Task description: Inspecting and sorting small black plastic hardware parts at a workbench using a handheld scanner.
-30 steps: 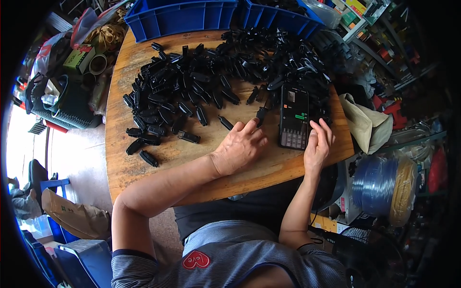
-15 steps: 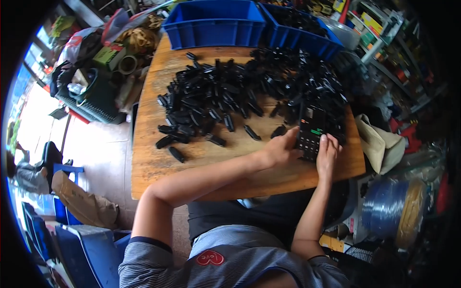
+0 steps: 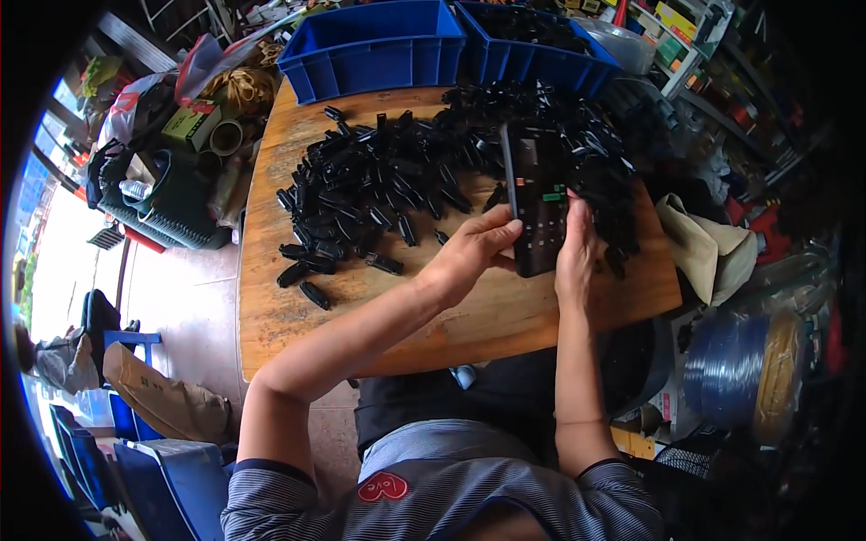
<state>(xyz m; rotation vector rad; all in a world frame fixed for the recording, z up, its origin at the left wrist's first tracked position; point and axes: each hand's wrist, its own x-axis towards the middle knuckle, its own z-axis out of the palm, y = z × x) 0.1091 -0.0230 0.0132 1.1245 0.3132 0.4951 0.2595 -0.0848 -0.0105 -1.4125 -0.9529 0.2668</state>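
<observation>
A black smartphone (image 3: pixel 538 212) with a dark lit screen is held up over the front right of the wooden table. My left hand (image 3: pixel 478 248) grips its lower left edge, thumb at the side and fingers behind. Along its right edge lies my right hand (image 3: pixel 576 242), its thumb by the screen; some of its fingers are hidden behind the phone. Beyond and to the left spreads a large heap of small, long black plastic pieces (image 3: pixel 361 180). A few pieces lie apart from it, one (image 3: pixel 314 295) near the table's left side.
At the table's (image 3: pixel 298 347) far edge stand a blue crate (image 3: pixel 379 72) and a second blue crate (image 3: pixel 541 63) with black pieces inside. A beige cloth bag (image 3: pixel 708 248) is right of the table, near a wrapped blue spool (image 3: pixel 729 370). A dark green basket (image 3: pixel 167 212) stands left.
The phone has been lifted toward me and moved left, and it looks larger. Both hands moved with it, the right now along its edge. The whole view shifted slightly.
</observation>
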